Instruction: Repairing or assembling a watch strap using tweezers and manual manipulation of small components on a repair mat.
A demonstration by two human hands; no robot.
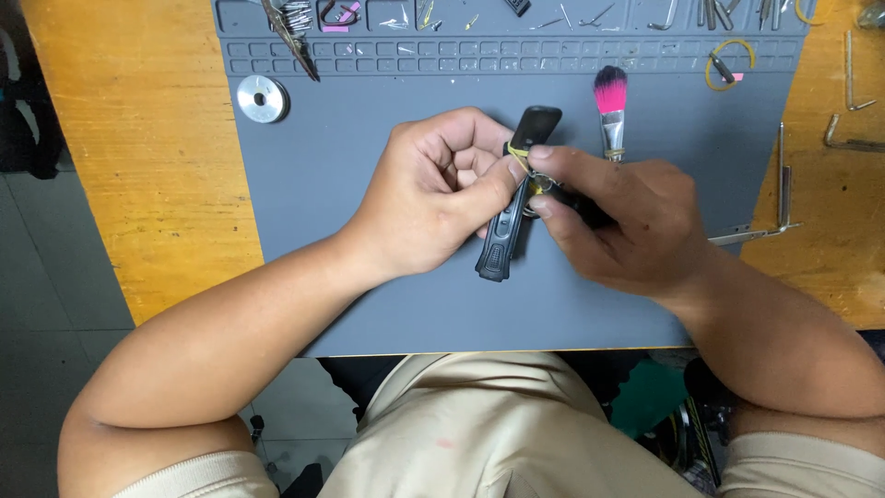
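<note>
A long black key fob (502, 242) with buttons is held above the grey work mat (350, 166). My left hand (433, 189) grips its middle, thumb pressed against a yellow rubber band (518, 155) wrapped round the fob. My right hand (627, 221) pinches the same band and a small metal ring (540, 184) between thumb and forefinger on the fob's right side. The fob's upper end (536, 122) sticks out above both hands.
A pink-tipped brush (610, 106) lies just right of the hands. A round metal disc (262, 98) sits at the mat's upper left. Tweezers (293, 37), small parts and hex keys fill the mat's top trays. Metal tools (782, 184) lie on the wooden table (138, 138) at right.
</note>
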